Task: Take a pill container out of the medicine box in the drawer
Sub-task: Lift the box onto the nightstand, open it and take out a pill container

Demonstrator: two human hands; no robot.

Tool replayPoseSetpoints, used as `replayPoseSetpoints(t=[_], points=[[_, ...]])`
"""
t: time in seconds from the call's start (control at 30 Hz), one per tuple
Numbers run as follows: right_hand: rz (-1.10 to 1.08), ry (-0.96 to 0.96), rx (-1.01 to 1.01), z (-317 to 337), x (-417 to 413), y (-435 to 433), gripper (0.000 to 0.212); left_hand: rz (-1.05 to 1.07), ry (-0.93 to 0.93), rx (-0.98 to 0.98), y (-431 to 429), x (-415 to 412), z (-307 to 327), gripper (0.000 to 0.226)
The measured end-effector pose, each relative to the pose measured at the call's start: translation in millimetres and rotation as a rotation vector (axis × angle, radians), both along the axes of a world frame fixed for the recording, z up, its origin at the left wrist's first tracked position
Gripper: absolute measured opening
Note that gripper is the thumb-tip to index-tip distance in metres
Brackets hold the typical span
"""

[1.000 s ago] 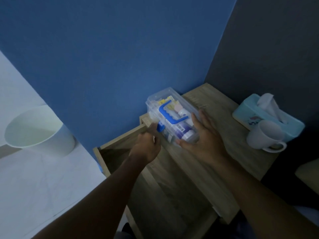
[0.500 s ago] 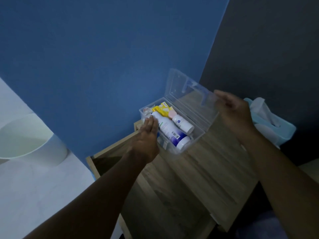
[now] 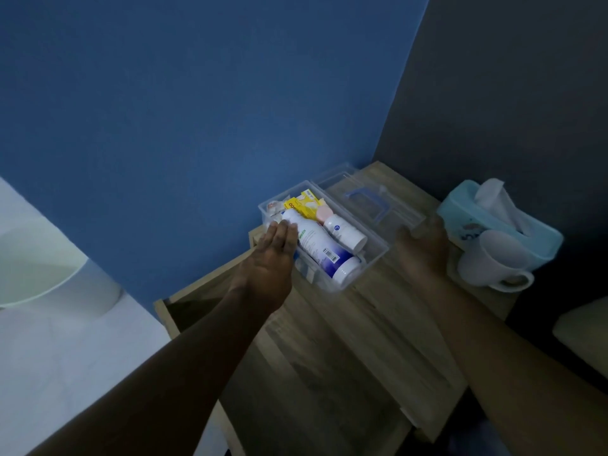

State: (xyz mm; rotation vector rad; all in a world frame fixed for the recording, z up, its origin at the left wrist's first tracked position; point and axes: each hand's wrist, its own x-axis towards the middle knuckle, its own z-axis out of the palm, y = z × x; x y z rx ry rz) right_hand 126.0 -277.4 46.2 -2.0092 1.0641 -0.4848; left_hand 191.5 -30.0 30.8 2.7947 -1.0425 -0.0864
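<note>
Medicine box (image 3: 371, 258) sits open on the worktop (image 3: 362, 324). We lay our left hand (image 3: 273, 258) flat, fingers extended, on the large bottle (image 3: 320, 250) inside; at three o'clock, our right hand (image 3: 422, 246) loosely touches the lid (image 3: 368, 199).

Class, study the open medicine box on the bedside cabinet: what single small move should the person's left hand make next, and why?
Probably curl the left hand around the large white bottle. The medicine box already lies open, its lid folded back flat, and the flat fingers already rest on that bottle. The right hand stays at the lid's edge, holding nothing visible.
</note>
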Motion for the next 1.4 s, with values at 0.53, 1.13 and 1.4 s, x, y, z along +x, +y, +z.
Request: replayPoseSetpoints(t=[0.53,1.13,1.4], points=[[0.767,0.331,-0.762,34,98,53,0.034,-0.011,-0.060,0.047,-2,3,-8,0.073],[0.771,-0.036,-0.333,93,-8,54,0.022,0.214,0.394,-0.551,-4,-12,67,0.054],[0.894,-0.183,-0.226,148,-66,63,0.029,0.271,1.202,-1.397,-21,-96,131,0.031]])
